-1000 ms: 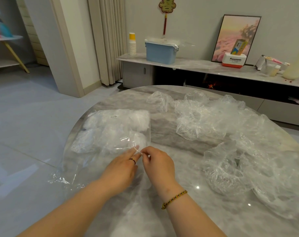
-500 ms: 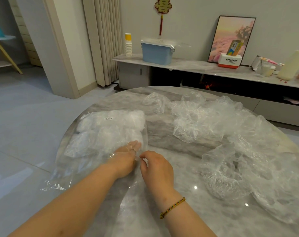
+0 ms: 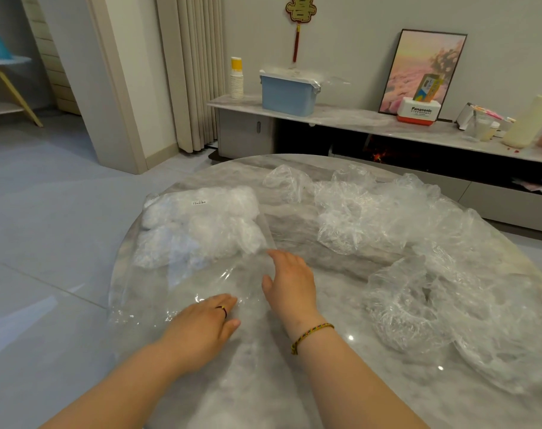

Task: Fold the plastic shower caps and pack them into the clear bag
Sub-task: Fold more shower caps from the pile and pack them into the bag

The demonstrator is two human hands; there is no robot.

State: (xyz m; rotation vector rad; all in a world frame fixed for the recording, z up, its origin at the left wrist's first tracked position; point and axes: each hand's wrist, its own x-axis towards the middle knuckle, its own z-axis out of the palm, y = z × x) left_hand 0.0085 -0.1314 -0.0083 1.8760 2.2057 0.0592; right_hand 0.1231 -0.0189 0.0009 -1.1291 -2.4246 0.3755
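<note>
A clear bag (image 3: pixel 183 274) lies on the left of the round marble table (image 3: pixel 310 239), its far end stuffed with several folded white shower caps (image 3: pixel 198 224). My left hand (image 3: pixel 206 323) rests flat on the bag's empty near part, fingers straight. To its right, my right hand (image 3: pixel 289 281) lies with fingers extended on the bag's right edge. Loose crumpled shower caps (image 3: pixel 371 212) are heaped across the right half of the table, with another heap of loose caps (image 3: pixel 418 301) nearer to me.
Behind the table runs a low marble sideboard (image 3: pixel 340 117) with a blue lidded box (image 3: pixel 288 91), stacked paper cups (image 3: pixel 236 78), a white and red Panasonic box (image 3: pixel 418 113) and a framed picture (image 3: pixel 423 68). Grey floor lies left of the table.
Both hands let go of the pinch at the bag's edge and spread apart; now they lie flat on the bag. The left hand drew back toward me.
</note>
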